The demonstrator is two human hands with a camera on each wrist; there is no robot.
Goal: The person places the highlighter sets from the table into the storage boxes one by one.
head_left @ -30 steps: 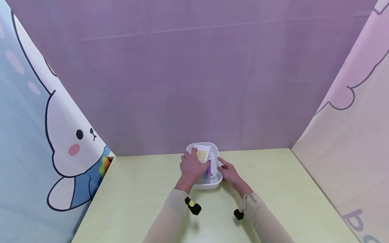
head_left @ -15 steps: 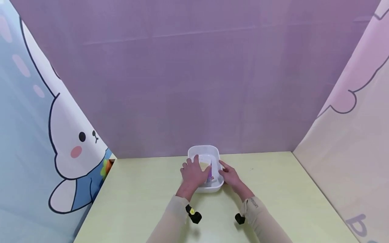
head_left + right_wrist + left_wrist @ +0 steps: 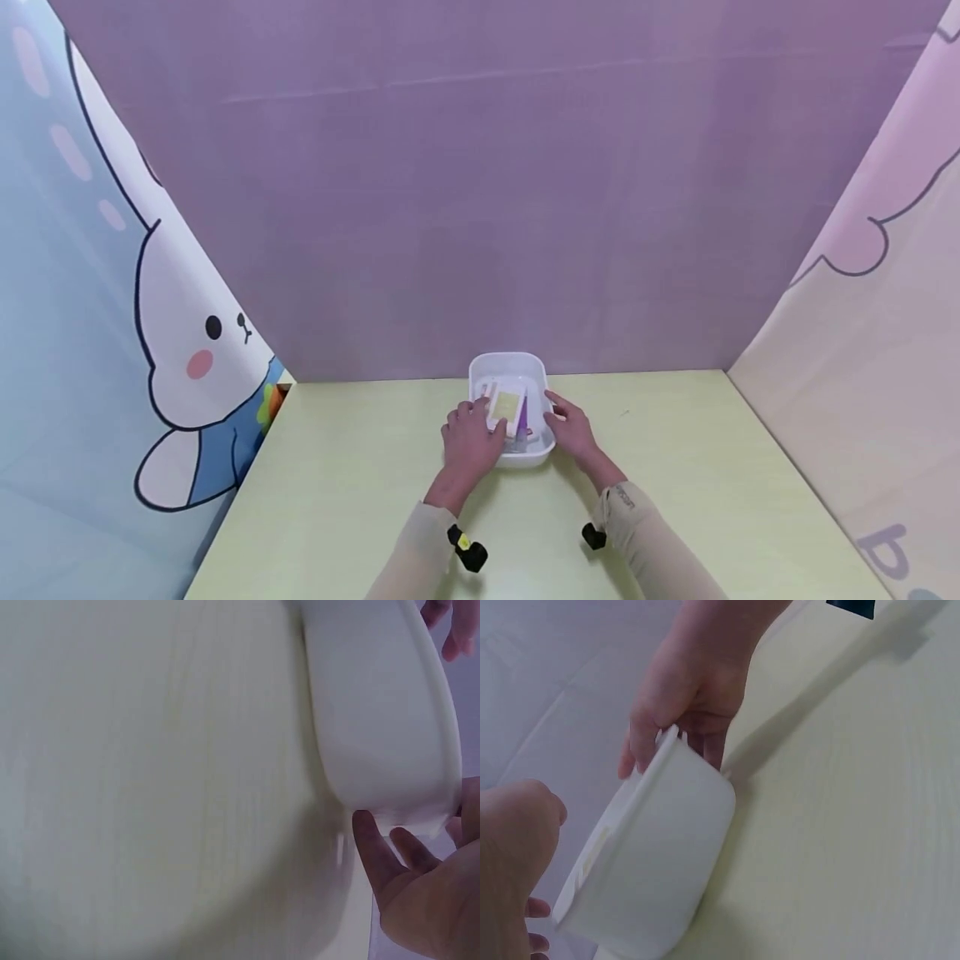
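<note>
A white plastic basin (image 3: 508,363) stands on the table near its back edge. Inside it lie a flat white piece with a pale yellow face (image 3: 506,406), a slim purple item (image 3: 522,412) and a few small pieces too blurred to name. My right hand (image 3: 572,428) grips the basin's right wall, thumb at the rim and fingers outside, low on the wall in the right wrist view. My left hand (image 3: 471,437) hovers at the left rim with relaxed fingers and holds nothing. In the left wrist view its thumb stands apart from the rim.
The pale yellow table (image 3: 360,467) meets a purple backdrop (image 3: 480,208) right behind the basin. Printed side panels, one with a rabbit (image 3: 187,358), rise at left and right. Both wrists carry small black cameras (image 3: 472,556).
My left hand has drawn back from over the basin's contents to its left rim, uncovering more of the yellow-faced piece. The right hand keeps its hold on the basin; the view has shifted slightly.
</note>
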